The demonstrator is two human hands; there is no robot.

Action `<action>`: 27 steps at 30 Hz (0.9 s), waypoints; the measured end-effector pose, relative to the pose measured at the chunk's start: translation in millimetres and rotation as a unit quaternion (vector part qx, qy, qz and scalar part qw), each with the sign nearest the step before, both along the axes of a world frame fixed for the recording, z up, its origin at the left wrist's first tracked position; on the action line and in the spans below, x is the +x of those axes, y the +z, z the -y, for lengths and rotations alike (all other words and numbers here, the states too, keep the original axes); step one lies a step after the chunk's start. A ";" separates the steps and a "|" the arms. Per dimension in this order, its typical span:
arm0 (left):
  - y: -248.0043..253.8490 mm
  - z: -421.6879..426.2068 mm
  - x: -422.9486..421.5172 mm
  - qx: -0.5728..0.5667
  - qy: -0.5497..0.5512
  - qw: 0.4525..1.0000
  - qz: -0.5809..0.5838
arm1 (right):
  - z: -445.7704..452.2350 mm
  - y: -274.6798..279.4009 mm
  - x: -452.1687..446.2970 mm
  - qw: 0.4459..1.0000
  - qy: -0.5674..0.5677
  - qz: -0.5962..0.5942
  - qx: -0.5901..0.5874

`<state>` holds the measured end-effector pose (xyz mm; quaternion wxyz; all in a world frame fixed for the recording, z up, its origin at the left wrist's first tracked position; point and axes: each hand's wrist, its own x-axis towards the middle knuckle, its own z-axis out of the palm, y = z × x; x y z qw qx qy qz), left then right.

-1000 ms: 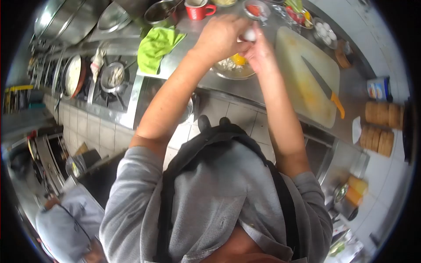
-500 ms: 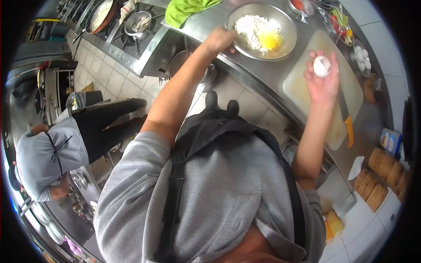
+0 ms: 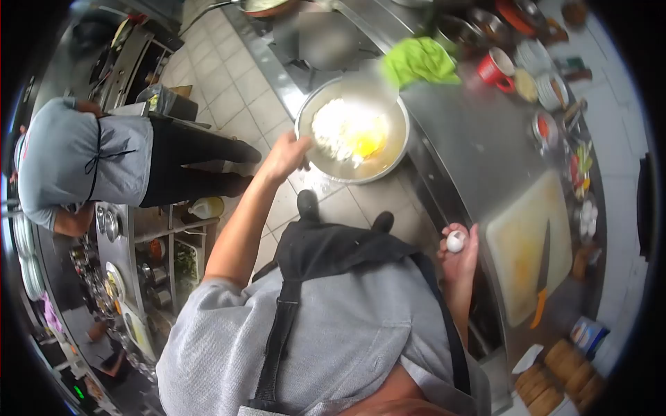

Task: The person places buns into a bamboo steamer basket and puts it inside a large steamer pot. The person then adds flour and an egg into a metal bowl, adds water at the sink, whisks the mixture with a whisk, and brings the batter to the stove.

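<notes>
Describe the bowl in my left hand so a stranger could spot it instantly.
Start at the long steel counter, then find the bright green cloth lying on it. Below and left of it in view, your left hand holds a wide metal bowl by its rim. It alone holds a white heap and a yellow egg yolk.

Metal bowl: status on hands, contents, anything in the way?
Left hand gripping metal bowl. Right hand holding eggshell. Egg yolk beside white clumps inside bowl. Knife on cutting board, apart from bowl.
</notes>
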<state>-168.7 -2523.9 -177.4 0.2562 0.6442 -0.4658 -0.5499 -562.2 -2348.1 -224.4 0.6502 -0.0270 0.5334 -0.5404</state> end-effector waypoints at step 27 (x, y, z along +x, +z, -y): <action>-80.1 11.6 328.4 0.049 0.123 0.987 -0.093 | 284.0 -8.1 225.8 0.920 0.054 -0.384 -0.050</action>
